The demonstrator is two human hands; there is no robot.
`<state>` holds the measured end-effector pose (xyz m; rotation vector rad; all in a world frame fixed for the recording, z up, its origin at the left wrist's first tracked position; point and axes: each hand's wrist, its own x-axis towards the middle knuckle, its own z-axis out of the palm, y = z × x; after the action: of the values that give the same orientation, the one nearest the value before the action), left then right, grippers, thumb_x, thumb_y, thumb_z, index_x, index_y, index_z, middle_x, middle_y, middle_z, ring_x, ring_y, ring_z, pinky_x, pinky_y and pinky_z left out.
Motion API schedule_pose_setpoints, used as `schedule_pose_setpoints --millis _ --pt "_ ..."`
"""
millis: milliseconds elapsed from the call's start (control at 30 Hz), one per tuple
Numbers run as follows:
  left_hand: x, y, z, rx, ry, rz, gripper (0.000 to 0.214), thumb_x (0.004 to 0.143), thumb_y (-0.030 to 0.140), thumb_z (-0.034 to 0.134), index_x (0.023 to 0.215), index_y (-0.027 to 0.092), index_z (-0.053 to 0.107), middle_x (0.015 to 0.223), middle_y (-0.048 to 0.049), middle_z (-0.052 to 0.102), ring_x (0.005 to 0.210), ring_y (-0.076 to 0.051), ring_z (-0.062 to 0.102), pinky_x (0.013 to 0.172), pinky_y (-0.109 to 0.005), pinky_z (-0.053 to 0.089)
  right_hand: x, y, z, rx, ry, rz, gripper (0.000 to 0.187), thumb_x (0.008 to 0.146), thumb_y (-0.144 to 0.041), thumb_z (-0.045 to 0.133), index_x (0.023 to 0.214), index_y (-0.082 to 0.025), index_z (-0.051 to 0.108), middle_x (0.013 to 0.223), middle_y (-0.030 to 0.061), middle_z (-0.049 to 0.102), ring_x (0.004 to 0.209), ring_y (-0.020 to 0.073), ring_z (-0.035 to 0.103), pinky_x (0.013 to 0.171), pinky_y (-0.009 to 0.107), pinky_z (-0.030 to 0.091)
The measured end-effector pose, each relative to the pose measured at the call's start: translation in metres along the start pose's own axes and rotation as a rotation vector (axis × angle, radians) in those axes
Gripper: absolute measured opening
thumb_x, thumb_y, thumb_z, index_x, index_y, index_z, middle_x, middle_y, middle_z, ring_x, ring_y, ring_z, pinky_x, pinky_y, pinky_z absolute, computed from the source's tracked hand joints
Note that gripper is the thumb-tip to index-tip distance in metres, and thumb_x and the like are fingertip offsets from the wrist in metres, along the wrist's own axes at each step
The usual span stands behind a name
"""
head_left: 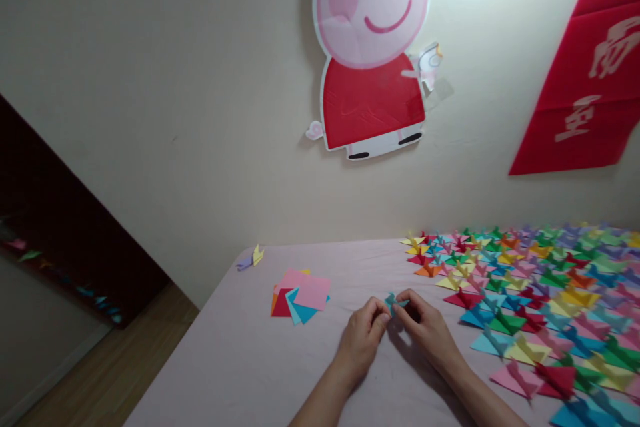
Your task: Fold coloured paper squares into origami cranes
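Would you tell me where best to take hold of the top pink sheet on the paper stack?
The pink sheet lies flat and skewed, its right corner jutting past the sheets below; probably pinch that corner from the right, the side nearest the left hand.

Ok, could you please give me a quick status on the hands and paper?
Status: left hand and right hand both pinching teal folded paper over the table. Beside it, sheet stack left, folded pieces right, neither touching the hands.

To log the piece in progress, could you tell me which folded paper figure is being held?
The teal one, pinched between left hand and right hand; all others lie on the table, untouched.
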<state>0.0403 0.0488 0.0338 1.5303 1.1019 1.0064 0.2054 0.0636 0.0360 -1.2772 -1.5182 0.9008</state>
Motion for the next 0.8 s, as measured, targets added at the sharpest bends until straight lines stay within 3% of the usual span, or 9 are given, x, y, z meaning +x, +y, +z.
schedule_pose_setpoints --millis 133,333,600,800 --pt "0.002 -0.001 0.001 -0.026 0.006 -0.001 0.026 0.093 0.044 0.055 0.091 0.019 0.061 0.068 0.0047 0.048 0.060 -0.012 0.041 0.056 -0.023 0.031 0.000 -0.001 0.000 -0.029 0.029 -0.006 0.027 0.081 -0.048 0.055 0.073 -0.022 0.056 0.053 -0.0065 0.047 0.051 0.0141 0.045 0.051 0.024 0.037" --pt "0.004 0.000 -0.001 -0.059 0.011 0.051 0.026 0.094 0.035 0.051 0.113 0.020 0.062 0.069 0.0052 0.048 0.060 -0.012 0.042 0.058 -0.023 0.034 0.001 0.002 -0.001 -0.007 0.051 0.015 0.029 0.080 -0.050 0.055 0.075 -0.022 0.056 0.053 -0.0061 0.047 0.051 0.0148 0.046 0.050 0.025 0.037" --pt "0.004 0.003 0.000 -0.075 0.025 0.080 0.017 0.093 0.031 0.050 0.098 0.019 0.061 0.083 -0.0001 0.058 0.074 -0.015 0.052 0.068 -0.024 0.042 0.001 0.002 -0.002 0.004 0.060 0.014 0.028 0.080 -0.050 0.057 0.075 -0.023 0.057 0.054 -0.0058 0.050 0.051 0.0151 0.047 0.050 0.025 0.038" --pt "0.003 0.008 -0.001 -0.014 0.049 0.095 0.009 0.088 0.024 0.057 0.091 0.019 0.063 0.085 0.0001 0.059 0.078 -0.015 0.052 0.073 -0.025 0.040 0.000 0.003 -0.001 -0.010 0.051 -0.010 0.027 0.082 -0.048 0.056 0.075 -0.023 0.056 0.055 -0.0062 0.047 0.052 0.0144 0.046 0.051 0.025 0.038"
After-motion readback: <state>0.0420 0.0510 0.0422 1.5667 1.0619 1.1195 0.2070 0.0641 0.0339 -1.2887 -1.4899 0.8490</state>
